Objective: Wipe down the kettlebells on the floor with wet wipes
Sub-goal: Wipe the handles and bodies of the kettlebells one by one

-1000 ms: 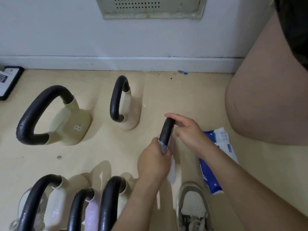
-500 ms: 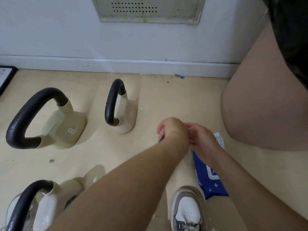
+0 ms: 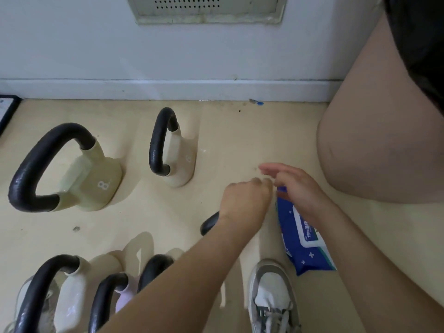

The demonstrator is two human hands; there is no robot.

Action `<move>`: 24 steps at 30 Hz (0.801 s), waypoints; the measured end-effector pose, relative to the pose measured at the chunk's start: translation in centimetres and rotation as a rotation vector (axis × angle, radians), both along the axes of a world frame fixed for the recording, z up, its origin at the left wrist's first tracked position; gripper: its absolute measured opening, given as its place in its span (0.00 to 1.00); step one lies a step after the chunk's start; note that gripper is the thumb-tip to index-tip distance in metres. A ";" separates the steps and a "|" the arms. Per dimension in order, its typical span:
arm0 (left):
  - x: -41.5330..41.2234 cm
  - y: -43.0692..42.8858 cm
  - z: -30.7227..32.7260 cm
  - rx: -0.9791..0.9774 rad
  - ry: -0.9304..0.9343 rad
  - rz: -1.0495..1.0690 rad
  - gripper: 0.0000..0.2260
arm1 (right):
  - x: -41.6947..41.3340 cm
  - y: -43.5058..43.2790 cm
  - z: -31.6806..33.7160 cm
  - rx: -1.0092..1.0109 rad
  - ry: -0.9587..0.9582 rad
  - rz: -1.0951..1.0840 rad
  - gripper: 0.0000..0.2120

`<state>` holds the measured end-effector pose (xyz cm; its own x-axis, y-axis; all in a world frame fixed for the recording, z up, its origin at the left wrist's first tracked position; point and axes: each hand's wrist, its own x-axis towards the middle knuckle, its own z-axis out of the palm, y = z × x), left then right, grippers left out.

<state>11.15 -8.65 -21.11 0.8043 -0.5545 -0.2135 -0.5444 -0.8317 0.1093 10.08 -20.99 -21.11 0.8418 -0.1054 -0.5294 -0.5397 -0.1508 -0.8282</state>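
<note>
The kettlebell I am working on is almost hidden under my left arm; only a stretch of its black handle (image 3: 209,224) shows. My left hand (image 3: 245,200) is curled over the top of that handle, and no wet wipe is visible in it. Just to its right, my right hand (image 3: 296,186) hovers with straight, relaxed fingers and holds nothing. Beneath it on the floor lies the blue wet wipes pack (image 3: 305,243). A pale green kettlebell (image 3: 93,181) marked 8 and a cream kettlebell (image 3: 179,162) stand farther back.
Three more kettlebells crowd the bottom left: a cream one (image 3: 69,299), a lilac one (image 3: 123,295) and a black-handled one (image 3: 155,266). My grey shoe (image 3: 271,296) is at the bottom, my bare knee (image 3: 384,140) at right. The white baseboard (image 3: 168,91) and a black frame (image 3: 8,111) bound the floor.
My right hand has let go of the handle top and opened, drifting right over the wipes pack. My left hand slid up the handle to its top.
</note>
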 end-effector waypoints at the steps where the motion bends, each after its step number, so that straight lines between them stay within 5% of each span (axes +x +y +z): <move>1: -0.8 1.5 -0.3 -0.102 -0.032 0.104 0.05 | -0.2 0.4 0.2 0.023 0.007 0.057 0.21; 3: -2.3 4.6 -1.7 -0.240 -0.120 0.285 0.06 | -0.8 1.3 0.1 0.043 -0.003 0.093 0.18; 9: -6.8 6.4 -3.5 -0.838 0.089 0.848 0.06 | -2.7 2.5 -1.6 0.116 -0.048 -0.156 0.11; 12: -6.8 5.4 -4.3 -0.963 0.116 1.138 0.10 | -4.3 3.6 -2.2 0.265 0.060 -0.402 0.11; 15: -7.1 5.7 -5.0 -1.068 0.305 1.357 0.11 | -6.6 5.3 -2.9 0.479 0.231 -0.410 0.12; 19: -7.4 6.8 -4.7 -0.986 0.338 1.212 0.07 | -7.9 7.4 -4.2 0.560 0.284 -0.315 0.12; 24: -8.8 6.5 -2.7 -0.835 0.328 1.024 0.07 | -7.1 7.6 -3.9 0.240 0.144 -0.008 0.10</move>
<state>2.31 -2.16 -23.85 0.9075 0.1977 -0.3706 0.4196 -0.4668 0.7785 2.95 -13.38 -25.01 0.7559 0.0308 -0.6540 -0.6547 0.0455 -0.7545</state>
